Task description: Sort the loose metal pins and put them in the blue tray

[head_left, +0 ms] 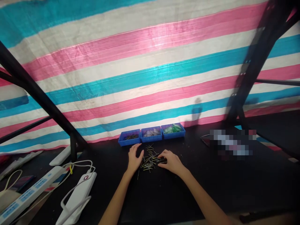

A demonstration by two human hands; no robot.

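Note:
A loose heap of thin metal pins [149, 158] lies on the black tabletop [211, 187]. My left hand [134, 157] rests at the heap's left edge, fingers stretched up and slightly apart, holding nothing. My right hand [170, 161] sits at the heap's right edge with its fingers curled and pinched toward the pins; what they grip is too small to make out. Behind the heap stand three small blue trays in a row: the left tray [129, 137] with dark pins, the middle tray [151, 134] with pale parts, the right tray [173, 130] with green parts.
A striped pink, blue and white tarp [150, 72] hangs behind the table. White power strips [28, 193] and a white charger [79, 190] with cords lie at the left. Black frame bars [35, 90] slant at both sides. A blurred patch [231, 142] covers something at the right.

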